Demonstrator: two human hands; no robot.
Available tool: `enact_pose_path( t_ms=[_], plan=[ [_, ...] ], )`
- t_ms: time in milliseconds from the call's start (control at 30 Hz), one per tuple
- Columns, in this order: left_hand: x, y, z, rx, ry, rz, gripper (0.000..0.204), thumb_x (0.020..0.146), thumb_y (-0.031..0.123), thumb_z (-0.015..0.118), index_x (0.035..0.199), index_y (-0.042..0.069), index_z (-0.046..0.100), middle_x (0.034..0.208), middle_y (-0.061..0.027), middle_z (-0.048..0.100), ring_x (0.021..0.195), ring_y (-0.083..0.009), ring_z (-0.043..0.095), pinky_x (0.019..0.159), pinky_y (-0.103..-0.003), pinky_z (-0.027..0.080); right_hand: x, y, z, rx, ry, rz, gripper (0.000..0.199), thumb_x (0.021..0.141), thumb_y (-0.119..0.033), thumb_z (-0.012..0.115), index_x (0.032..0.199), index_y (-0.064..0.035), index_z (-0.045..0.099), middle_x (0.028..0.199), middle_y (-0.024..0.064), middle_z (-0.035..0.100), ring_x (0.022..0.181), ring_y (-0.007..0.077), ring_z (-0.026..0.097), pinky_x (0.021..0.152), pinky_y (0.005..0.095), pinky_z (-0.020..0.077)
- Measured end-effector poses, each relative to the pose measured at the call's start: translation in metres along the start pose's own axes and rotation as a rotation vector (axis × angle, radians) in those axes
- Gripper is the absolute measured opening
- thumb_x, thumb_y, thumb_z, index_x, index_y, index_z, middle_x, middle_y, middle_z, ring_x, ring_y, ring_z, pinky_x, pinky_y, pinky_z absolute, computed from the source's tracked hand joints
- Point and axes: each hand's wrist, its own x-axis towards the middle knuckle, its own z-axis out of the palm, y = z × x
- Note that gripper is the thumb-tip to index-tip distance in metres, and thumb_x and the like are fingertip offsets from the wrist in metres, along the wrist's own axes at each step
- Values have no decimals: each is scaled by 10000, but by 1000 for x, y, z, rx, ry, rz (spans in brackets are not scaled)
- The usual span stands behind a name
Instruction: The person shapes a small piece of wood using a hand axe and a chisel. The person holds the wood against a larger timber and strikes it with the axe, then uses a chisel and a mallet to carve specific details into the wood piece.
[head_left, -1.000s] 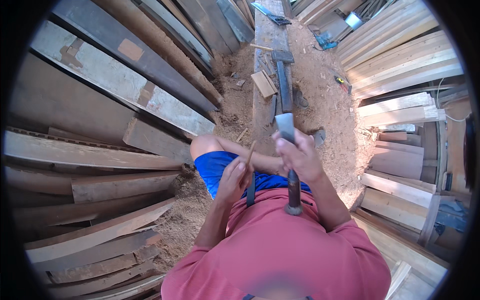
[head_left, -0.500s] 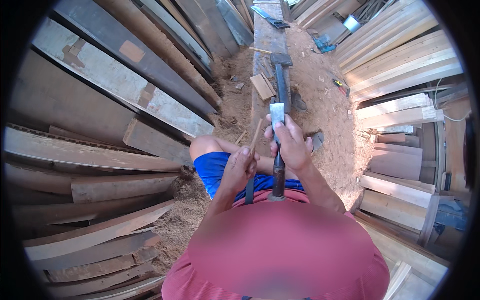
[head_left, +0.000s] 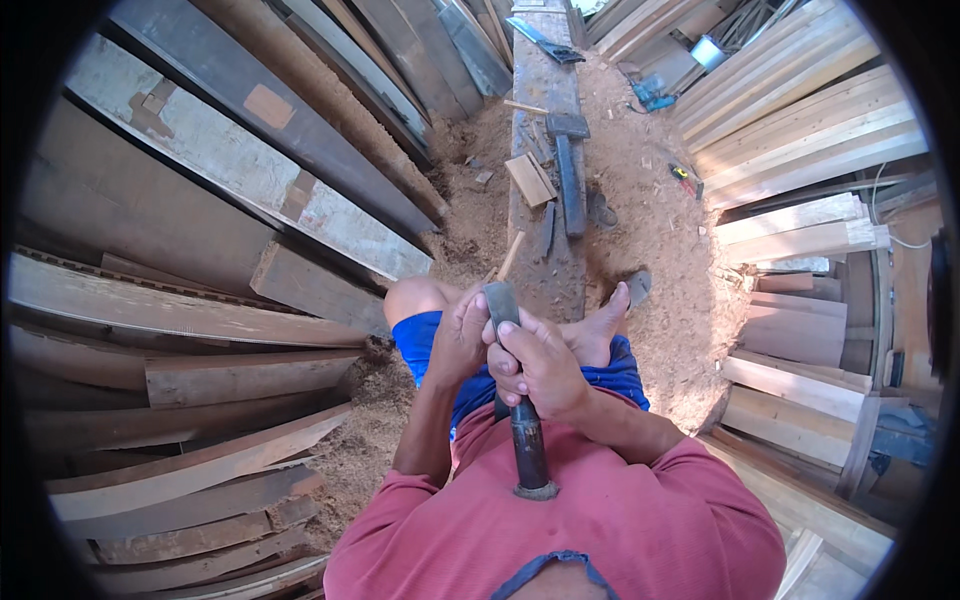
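A wide-bladed chisel (head_left: 528, 445) points away from me, its dark handle end close to my red shirt. My right hand (head_left: 535, 360) is closed around the chisel's shank. The flat metal blade lies beside the fingers of my left hand (head_left: 460, 335), partly covering them. From those closed fingers a thin wooden stick (head_left: 512, 254) sticks out, tilted away from me; its lower part is hidden. Whether the blade touches the stick, I cannot tell.
Ahead, a plank bench (head_left: 535, 255) bears a mallet (head_left: 571, 190), a small wood block (head_left: 530, 180) and a handsaw (head_left: 545, 42). Boards (head_left: 250, 170) crowd the left; lumber stacks (head_left: 800, 110) line the right. A teal power tool (head_left: 652, 95) lies on the sawdust-covered ground.
My right hand has drawn the chisel back toward my body and to the left, bringing its blade beside my left hand. My left hand has shifted slightly left. A bare foot now shows.
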Motion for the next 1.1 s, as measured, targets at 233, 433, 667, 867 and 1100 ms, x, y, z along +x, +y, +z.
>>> enact_pose_path(
  t_ms=[233, 433, 667, 867, 1100],
  plan=[
    [-12, 5, 9, 64, 50, 52, 364, 1054, 308, 396, 1005, 5, 593, 770, -10, 565, 713, -116, 514, 658, -273, 443, -8, -6, -2, -47, 20, -58, 189, 1030, -233, 405, 1042, -58, 476, 659, -13, 416, 427, 61, 366, 416, 242, 399],
    [-69, -28, 5, -5, -134, -182, 418, 1055, 382, 363, 878, 51, 544, 619, 7, 488, 512, -105, 422, 481, -254, 361, -48, -47, -18, 43, 64, -474, 204, 1043, -237, 386, 1054, -54, 474, 675, -3, 442, 453, 68, 375, 427, 252, 408],
    [-4, -15, 7, -262, -19, -266, 400, 1070, 354, 333, 1024, 37, 573, 683, 14, 531, 550, -81, 475, 504, -214, 399, 10, -24, -27, 150, 124, -209, 161, 1011, -199, 444, 1062, -58, 502, 691, -7, 475, 456, 62, 394, 425, 251, 401],
    [22, -7, -13, 124, 103, -37, 306, 1064, 245, 381, 1097, 16, 582, 831, -15, 579, 759, -94, 517, 682, -245, 448, 13, -5, -1, 81, -23, 47, 146, 1014, -200, 425, 1044, -76, 496, 682, -18, 459, 448, 52, 378, 433, 247, 404],
    [-2, 12, 0, 386, -1, 243, 278, 1032, 184, 388, 1006, 8, 602, 761, -125, 590, 639, -241, 597, 594, -326, 462, -5, -7, -3, 32, -7, -29, 144, 1023, -204, 408, 1026, -79, 479, 645, -27, 414, 430, 53, 358, 418, 254, 395]
  ],
)
